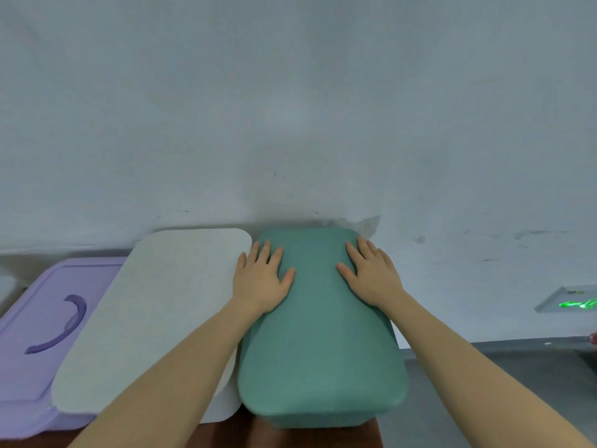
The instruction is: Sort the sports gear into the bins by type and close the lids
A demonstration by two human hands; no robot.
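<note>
Here, flat hands (263, 278) (371, 274), pressing green lid (323, 344)

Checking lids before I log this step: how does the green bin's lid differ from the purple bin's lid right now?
The green lid is plain and smooth; the purple lid has a curved handle on top. The left hand and right hand press flat on the green lid; nothing touches the purple lid. The green lid has rounded edges; the purple lid has a recessed panel. Both appear seated on their bins.

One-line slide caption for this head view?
Both hands, left and right, press flat on the green bin lid, beside white and purple lidded bins.
</note>
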